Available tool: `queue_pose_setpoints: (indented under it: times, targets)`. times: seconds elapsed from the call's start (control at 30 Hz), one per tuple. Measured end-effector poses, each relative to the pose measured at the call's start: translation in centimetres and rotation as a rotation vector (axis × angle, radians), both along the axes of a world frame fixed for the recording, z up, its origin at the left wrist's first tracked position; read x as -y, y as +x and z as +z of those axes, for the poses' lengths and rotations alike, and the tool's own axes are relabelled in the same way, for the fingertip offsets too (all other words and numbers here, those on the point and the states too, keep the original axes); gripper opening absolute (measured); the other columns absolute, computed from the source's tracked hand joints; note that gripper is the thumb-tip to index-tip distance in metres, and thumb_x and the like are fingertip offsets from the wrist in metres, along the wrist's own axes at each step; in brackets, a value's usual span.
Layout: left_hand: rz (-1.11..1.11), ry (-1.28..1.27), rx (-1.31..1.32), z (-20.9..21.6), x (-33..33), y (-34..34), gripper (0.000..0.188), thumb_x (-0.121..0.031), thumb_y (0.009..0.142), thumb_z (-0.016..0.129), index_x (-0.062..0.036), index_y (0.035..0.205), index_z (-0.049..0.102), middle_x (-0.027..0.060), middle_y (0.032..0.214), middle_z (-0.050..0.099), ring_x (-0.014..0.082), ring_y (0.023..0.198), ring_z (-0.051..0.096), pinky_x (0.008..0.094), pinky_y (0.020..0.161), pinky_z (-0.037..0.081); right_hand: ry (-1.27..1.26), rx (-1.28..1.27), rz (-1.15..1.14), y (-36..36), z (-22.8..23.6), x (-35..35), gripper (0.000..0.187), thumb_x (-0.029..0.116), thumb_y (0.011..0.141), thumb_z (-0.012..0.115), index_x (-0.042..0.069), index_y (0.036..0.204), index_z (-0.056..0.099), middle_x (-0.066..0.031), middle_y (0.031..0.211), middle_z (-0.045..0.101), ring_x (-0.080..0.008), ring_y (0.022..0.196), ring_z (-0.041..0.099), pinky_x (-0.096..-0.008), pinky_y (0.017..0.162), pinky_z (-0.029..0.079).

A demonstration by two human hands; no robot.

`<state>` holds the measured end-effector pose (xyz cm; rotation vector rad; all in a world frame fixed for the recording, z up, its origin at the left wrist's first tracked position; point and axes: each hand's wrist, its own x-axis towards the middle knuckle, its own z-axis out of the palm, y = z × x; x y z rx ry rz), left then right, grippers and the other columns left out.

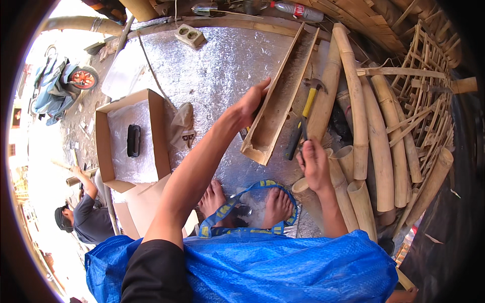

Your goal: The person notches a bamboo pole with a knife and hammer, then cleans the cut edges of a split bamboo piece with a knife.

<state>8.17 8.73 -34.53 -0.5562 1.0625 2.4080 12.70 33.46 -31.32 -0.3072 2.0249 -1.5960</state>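
A long split bamboo half, hollow side up like a trough, slants away from me in the middle. My left hand grips its left edge, with the fingertips partly hidden behind it. To the right of the bamboo, my right hand is closed round a thin dark tool that points away from me; its kind is hard to make out, though it looks like a narrow blade. Just beyond that hand lies a claw hammer with a yellow and black handle, apart from my fingers.
Bamboo poles crowd the right, beside a woven bamboo lattice. A cardboard box holding a black object stands left. A power socket block lies on the silver sheet. Another person works far left.
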Motion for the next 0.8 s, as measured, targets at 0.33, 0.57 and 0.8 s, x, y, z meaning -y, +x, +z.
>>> queue_pose_setpoints:
  times: [0.33,0.57,0.8]
  targets:
    - [0.067,0.090,0.035,0.0,-0.7,1.1,0.070,-0.060,0.104,0.033,-0.0004,0.136,0.052,0.0175,0.118,0.066,0.0222,0.096,0.069,0.0382,0.087,0.057,0.290,-0.399,0.060,-0.1,-1.2,2.1,0.046,0.046,0.102,0.053,0.000,0.098,0.053,-0.0255,0.074,0.062,-0.0492,0.076,0.063,-0.0500,0.063,0.047]
    - [0.048,0.001,0.048,1.3,-1.2,2.2,0.070,-0.058,0.104,0.038,0.0006,0.139,0.050,0.0181,0.125,0.064,0.0225,0.104,0.066,0.0382,0.093,0.054,0.320,-0.491,0.023,-1.8,-0.5,3.1,0.052,0.051,0.101,0.053,-0.001,0.097,0.053,-0.0270,0.074,0.062,-0.0501,0.076,0.063,-0.0519,0.062,0.046]
    - [-0.029,0.013,0.046,0.6,-0.8,3.1,0.066,-0.058,0.103,0.041,-0.0014,0.135,0.054,0.0149,0.116,0.068,0.0190,0.096,0.068,0.0341,0.086,0.056,0.399,-0.570,0.012,-3.8,-0.7,3.6,0.054,0.053,0.101,0.050,-0.001,0.094,0.051,-0.0286,0.074,0.061,-0.0517,0.076,0.061,-0.0545,0.063,0.045]
